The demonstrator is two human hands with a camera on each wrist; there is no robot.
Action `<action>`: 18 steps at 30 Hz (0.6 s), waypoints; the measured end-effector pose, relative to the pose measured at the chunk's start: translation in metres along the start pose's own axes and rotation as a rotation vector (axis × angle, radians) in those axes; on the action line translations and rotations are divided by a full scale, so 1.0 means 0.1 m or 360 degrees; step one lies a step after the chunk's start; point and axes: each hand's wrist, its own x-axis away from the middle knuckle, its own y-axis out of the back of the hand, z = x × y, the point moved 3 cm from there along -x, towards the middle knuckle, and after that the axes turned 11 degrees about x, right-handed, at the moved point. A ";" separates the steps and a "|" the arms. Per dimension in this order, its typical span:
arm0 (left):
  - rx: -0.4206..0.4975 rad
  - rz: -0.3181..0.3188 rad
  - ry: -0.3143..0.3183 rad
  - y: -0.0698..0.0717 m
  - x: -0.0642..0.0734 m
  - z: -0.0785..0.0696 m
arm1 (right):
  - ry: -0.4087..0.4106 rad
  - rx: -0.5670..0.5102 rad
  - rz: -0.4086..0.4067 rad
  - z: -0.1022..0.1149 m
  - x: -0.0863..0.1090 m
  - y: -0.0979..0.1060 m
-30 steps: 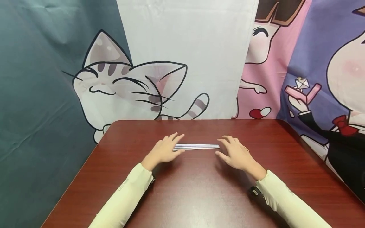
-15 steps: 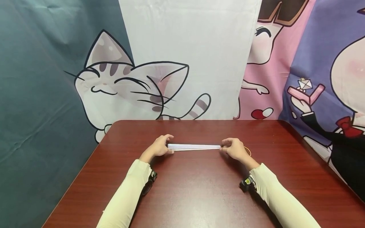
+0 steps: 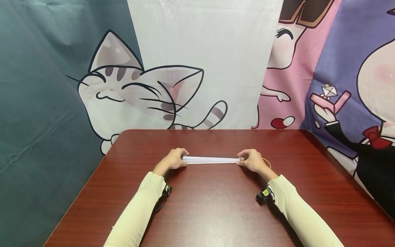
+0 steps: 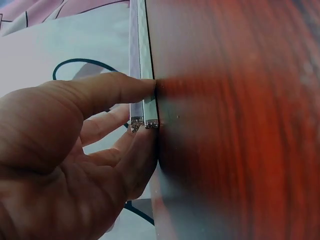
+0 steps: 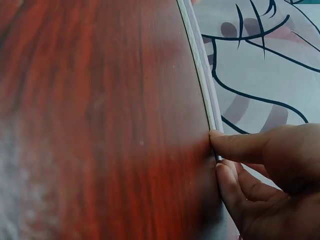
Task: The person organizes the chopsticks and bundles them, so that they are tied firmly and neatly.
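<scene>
Both hands have shifted since a second ago: then they were spread, the left hand (image 3: 172,159) partly over the strips (image 3: 211,160) and the right hand (image 3: 253,162) just beyond their far end; now each has settled at one end, its fingers drawn together. The strips themselves lie in nearly the same place.

They are long, slim and straight, pale white with a lavender tint, smooth along their faces and marked by fine dark lines. They lie side by side across the worktop (image 3: 210,206), a little wider on the left and tapering to the right. In the left wrist view their end is rough and speckled with silvery glints. The worktop is glossy, reddish-brown and wood-grained, with rounded far corners; behind it hangs a softly creased cloth (image 3: 200,37) printed with cartoon figures.

The left fingers (image 4: 137,160) are narrowed on the strips' left end, thumb across the near side, the others bent behind. The right fingers pinch the opposite end, the thumb touching the near edge and another fingertip at the tip. The strips thus stretch between the two hands, their middle uncovered.
</scene>
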 end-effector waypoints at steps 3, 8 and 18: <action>-0.0014 0.0007 -0.0005 0.00 0.00 0.00 | 0.0083 0.0027 0.0001 -0.02 -0.01 -0.01; -0.0036 0.0042 0.0001 -0.01 0.01 0.00 | 0.0210 0.0026 0.0041 -0.05 -0.02 -0.03; -0.0040 0.0103 -0.0023 -0.01 0.02 0.01 | 0.0264 -0.0033 0.0113 -0.05 -0.01 -0.02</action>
